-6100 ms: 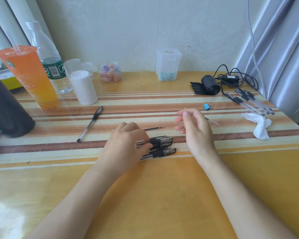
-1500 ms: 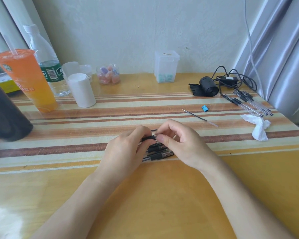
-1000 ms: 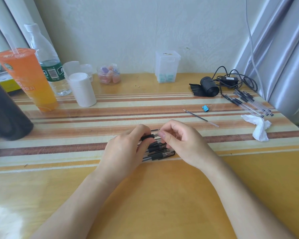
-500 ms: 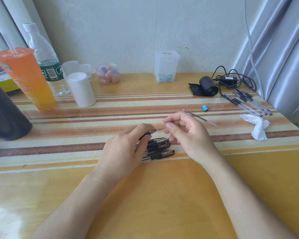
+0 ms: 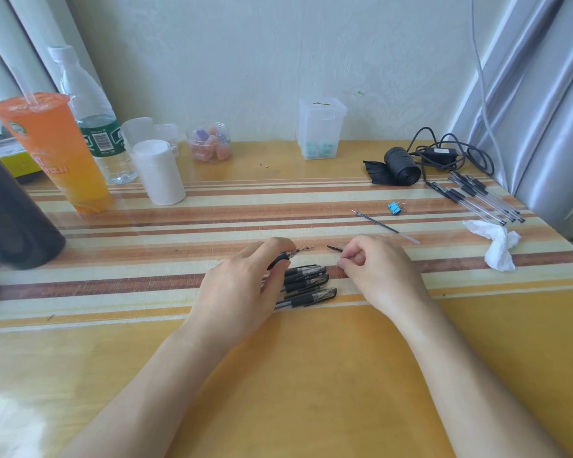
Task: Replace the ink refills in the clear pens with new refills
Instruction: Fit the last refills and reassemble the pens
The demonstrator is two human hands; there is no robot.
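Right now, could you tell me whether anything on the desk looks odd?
A lone refill lies diagonally on the striped mat, and a crumpled tissue sits near its right edge. Nothing looks spilled.

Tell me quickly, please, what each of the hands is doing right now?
Left hand: closed, gripping a pen by its black grip.
Right hand: closed, pinching a small dark piece, apart from the pen.
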